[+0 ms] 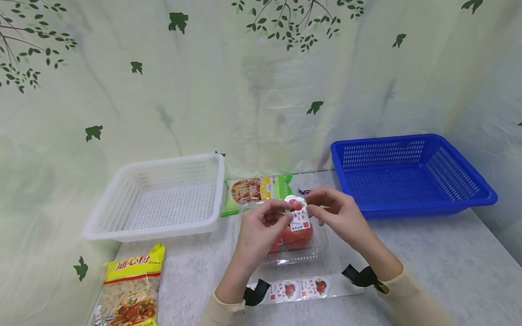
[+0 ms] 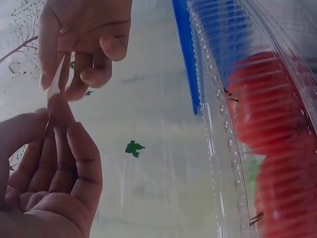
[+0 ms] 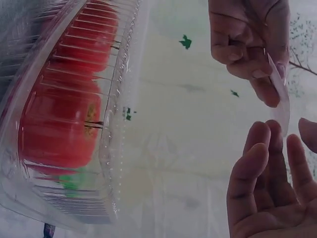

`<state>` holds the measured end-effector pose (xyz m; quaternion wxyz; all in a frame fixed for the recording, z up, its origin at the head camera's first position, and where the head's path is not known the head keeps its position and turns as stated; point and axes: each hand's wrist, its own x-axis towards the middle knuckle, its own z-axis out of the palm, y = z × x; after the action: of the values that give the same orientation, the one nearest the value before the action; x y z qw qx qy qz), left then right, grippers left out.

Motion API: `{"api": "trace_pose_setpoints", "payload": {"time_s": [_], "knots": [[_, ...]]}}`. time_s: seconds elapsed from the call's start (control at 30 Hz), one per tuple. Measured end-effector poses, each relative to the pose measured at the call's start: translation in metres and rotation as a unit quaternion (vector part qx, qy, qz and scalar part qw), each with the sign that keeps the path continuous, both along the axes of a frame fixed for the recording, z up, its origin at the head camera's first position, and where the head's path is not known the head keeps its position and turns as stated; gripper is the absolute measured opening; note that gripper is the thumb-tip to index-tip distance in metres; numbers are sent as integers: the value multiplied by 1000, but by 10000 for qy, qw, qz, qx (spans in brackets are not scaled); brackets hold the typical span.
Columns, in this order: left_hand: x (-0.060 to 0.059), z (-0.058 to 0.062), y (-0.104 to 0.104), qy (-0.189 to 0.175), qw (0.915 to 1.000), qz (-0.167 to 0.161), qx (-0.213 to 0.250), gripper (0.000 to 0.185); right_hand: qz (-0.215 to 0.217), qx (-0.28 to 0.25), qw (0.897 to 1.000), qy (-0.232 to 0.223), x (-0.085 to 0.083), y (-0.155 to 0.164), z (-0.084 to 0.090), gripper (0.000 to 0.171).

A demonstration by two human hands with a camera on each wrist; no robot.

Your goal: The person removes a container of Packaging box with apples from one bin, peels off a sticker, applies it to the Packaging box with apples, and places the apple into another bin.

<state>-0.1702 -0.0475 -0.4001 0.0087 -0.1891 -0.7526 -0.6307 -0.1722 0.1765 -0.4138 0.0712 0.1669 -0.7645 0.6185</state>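
At frame centre, your left hand (image 1: 259,229) and right hand (image 1: 338,213) each pinch the sticker (image 1: 299,216) above the tomato box (image 1: 295,242).

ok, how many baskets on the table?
2. White basket back left, blue basket back right; both hands pinch a sticker between them. None hidden, seemingly.

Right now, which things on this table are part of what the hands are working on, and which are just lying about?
In hand:
left hand and right hand, both pinching the sticker label
clear tomato box under it
sticker strip near the wrists

Lying about:
white basket
blue basket
macaroni bag
green food packet
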Motion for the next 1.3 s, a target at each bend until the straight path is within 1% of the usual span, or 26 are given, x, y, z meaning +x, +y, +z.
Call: {"api": "trace_pose_setpoints", "payload": {"time_s": [0.1,0.27,0.4,0.53,0.6,0.67,0.83,1.0,1.07,1.17,1.3], "knots": [[-1,0,-2,12,9996,-118,-275,18,95,32,9997,-219,-2,0,-2,17],[-4,0,-6,-42,9983,-187,-553,17,104,213,9993,-305,-5,-2,-6,12],[-8,-3,-10,-101,9978,-4,-652,16,-4,281,9989,-364,-10,-6,-12,11],[-14,-5,-14,-221,9977,261,-586,15,-235,269,9983,-465,-19,-7,-18,12],[-15,-5,-16,-345,9970,318,-613,16,-323,230,9979,-508,-23,-8,-21,13],[-17,-6,-18,-457,9956,344,-740,19,-349,194,9976,-559,-26,-9,-23,14],[-24,-14,-21,-609,9913,395,-1098,25,-148,234,9967,-759,-32,-16,-26,13],[-32,-23,-24,-791,9887,431,-1196,18,101,387,9960,-793,-37,-24,-28,12],[-34,-26,-24,-751,9878,442,-1289,15,146,408,9956,-830,-39,-26,-30,12],[-37,-30,-24,-600,9851,529,-1525,12,207,382,9947,-933,-40,-28,-34,12],[-38,-35,-23,-482,9807,673,-1774,8,207,551,9931,-1011,-42,-29,-40,10]]}}
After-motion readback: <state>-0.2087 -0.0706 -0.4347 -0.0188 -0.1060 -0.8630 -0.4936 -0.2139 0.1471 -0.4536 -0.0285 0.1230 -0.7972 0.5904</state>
